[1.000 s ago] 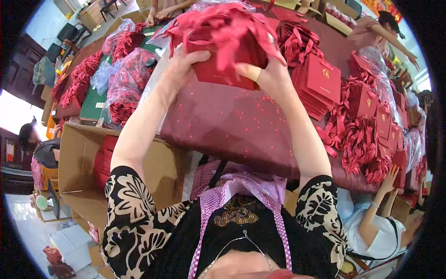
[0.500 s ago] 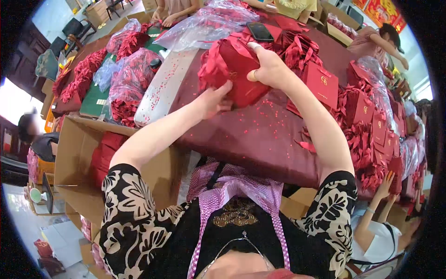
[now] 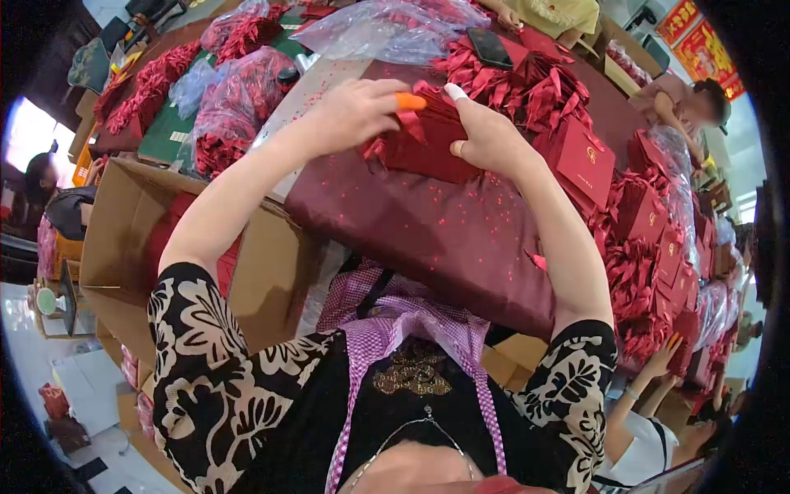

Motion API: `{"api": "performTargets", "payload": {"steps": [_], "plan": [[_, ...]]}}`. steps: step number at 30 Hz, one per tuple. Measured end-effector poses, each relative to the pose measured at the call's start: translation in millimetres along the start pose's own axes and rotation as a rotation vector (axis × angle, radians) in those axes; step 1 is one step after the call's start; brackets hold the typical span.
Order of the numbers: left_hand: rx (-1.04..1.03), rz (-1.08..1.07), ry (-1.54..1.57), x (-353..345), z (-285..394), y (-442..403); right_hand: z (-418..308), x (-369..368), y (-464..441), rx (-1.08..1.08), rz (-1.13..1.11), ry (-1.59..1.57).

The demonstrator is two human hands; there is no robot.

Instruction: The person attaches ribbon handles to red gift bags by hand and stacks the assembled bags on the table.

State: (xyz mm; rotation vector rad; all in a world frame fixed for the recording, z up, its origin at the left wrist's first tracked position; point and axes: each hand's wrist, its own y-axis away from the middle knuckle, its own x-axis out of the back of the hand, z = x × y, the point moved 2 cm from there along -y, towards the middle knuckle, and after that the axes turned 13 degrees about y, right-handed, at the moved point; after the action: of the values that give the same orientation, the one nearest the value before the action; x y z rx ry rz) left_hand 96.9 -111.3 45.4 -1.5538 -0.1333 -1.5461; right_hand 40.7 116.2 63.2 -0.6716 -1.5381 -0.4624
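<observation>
My right hand (image 3: 491, 138), with white wrapping on a fingertip and a ring, grips the right side of a stack of red gift bags (image 3: 432, 156) with ribbon handles. The stack stands low over the dark red tablecloth. At its upper left, my left hand (image 3: 354, 117) has its fingers bent around a red ribbon (image 3: 411, 125); an orange finger cover is on one finger. Its thumb is mostly hidden. More gift bags (image 3: 576, 160) lie just right of my right hand, their fronts printed with a gold emblem.
A black phone (image 3: 490, 48) lies on ribboned bags at the back. Clear plastic (image 3: 383, 33) spreads beside it. An open cardboard box (image 3: 276, 276) with red contents stands at left. Red bits dot the tablecloth (image 3: 395, 239). Co-workers sit around; one person's hand (image 3: 658, 360) touches bags at right.
My left hand has moved up and left from the front of the bags to their ribbons. The stack has tipped lower in my right hand, which keeps its grip. The view has shifted slightly.
</observation>
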Motion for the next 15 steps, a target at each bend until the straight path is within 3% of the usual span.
{"api": "performTargets", "payload": {"steps": [2,4,5,7,8,9,11,12,14,15], "plan": [[0.156,-0.006,0.081,10.0,-19.2,3.9,-1.8,-2.0,1.0,-0.025,-0.049,-0.018],[0.578,0.049,0.567,14.9,-33.2,14.2,0.2,-2.1,-1.9,-0.017,-0.062,0.004],[0.603,0.081,0.470,15.9,-45.7,18.1,-0.3,-2.1,-1.3,-0.009,-0.052,0.013],[0.977,0.467,1.312,7.6,-68.7,28.5,-0.2,-3.4,-0.5,-0.001,-0.033,0.015],[1.128,0.651,1.457,9.6,-78.9,29.3,-0.5,-3.9,-0.5,0.005,-0.014,0.015],[1.129,0.648,1.455,7.6,-82.8,31.7,-1.3,-3.9,-0.8,0.003,-0.014,0.013],[0.949,0.747,0.882,14.1,-82.8,29.7,-1.3,-2.2,-1.0,-0.005,-0.027,0.025],[0.659,0.655,0.448,22.6,-61.8,16.3,1.1,-3.7,-1.9,-0.010,-0.026,0.025],[0.183,0.482,0.106,32.0,-5.4,-11.1,4.1,-9.0,-4.4,0.036,0.012,0.023],[0.094,0.338,0.112,38.0,22.5,-24.8,0.5,-5.1,-3.9,0.036,0.009,0.023]]}}
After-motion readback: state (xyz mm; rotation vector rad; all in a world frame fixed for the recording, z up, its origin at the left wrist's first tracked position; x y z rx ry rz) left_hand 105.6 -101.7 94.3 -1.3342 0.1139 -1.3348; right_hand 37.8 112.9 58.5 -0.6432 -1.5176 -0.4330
